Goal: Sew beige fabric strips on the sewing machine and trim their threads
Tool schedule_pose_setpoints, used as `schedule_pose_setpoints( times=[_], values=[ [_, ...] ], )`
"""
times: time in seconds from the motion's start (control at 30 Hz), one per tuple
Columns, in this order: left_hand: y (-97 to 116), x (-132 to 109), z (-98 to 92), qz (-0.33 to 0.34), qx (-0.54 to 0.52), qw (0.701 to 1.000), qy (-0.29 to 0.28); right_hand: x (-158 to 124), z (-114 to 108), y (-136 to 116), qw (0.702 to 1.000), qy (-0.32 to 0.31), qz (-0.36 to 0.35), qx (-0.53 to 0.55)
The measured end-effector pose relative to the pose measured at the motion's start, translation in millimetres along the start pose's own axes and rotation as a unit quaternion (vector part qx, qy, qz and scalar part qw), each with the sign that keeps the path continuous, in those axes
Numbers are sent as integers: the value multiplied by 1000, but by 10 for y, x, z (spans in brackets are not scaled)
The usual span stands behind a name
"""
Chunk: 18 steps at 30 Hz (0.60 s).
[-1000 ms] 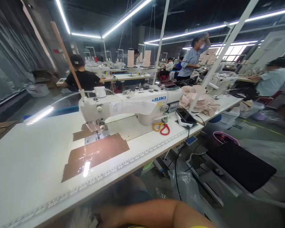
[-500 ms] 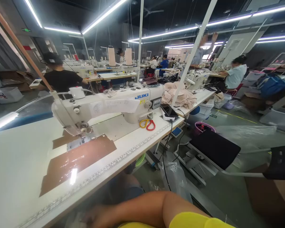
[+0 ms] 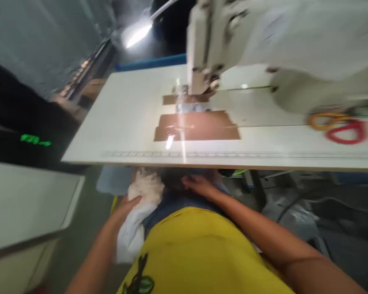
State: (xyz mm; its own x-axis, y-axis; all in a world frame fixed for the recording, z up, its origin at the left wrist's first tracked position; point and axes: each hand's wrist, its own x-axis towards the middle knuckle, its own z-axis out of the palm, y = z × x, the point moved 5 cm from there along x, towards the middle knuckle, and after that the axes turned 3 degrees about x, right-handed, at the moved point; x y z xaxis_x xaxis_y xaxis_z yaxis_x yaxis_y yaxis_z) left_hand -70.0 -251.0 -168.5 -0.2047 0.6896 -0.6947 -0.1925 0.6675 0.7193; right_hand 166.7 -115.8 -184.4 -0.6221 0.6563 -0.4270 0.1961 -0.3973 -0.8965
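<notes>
I look down at my lap under the front edge of a white sewing table point(image 3: 125, 118). My left hand point(image 3: 124, 208) lies on a bundle of white fabric point(image 3: 138, 216) at my left thigh, fingers curled over it. My right hand point(image 3: 199, 184) rests on dark material in my lap just under the table edge, fingers stretched forward. A brown fabric piece point(image 3: 198, 125) lies flat on the table under the needle of the white sewing machine point(image 3: 263, 45). The picture is smeared by motion.
Yellow and red scissors point(image 3: 340, 124) lie at the table's right by the machine base. A second white table point(image 3: 21, 200) stands at my left. A ruler strip point(image 3: 233, 154) runs along the table's front edge. Cables and floor clutter show under the table at right.
The view has swung from the workshop on the right down to my lap. Both my hands have come into sight; before, only my right arm showed at the bottom.
</notes>
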Motion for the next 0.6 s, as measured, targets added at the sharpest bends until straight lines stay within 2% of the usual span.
schedule_pose_setpoints(
  times=[0.07, 0.17, 0.4, 0.6],
  values=[
    [-246, -105, -235, -13, -45, 999, 23, 51, -8, 116, 1000, -12, 10, -4],
    [-386, -126, -284, -5, -90, 996, -2, 38, -3, 183, 999, -23, 21, -15],
    [-375, -121, -206, 20, -110, 992, -55, 4, 140, -29, 998, -54, -3, -27],
    [-334, -129, -168, 29, -96, 993, -68, -28, 449, -315, 993, -91, -67, -28]
  ],
)
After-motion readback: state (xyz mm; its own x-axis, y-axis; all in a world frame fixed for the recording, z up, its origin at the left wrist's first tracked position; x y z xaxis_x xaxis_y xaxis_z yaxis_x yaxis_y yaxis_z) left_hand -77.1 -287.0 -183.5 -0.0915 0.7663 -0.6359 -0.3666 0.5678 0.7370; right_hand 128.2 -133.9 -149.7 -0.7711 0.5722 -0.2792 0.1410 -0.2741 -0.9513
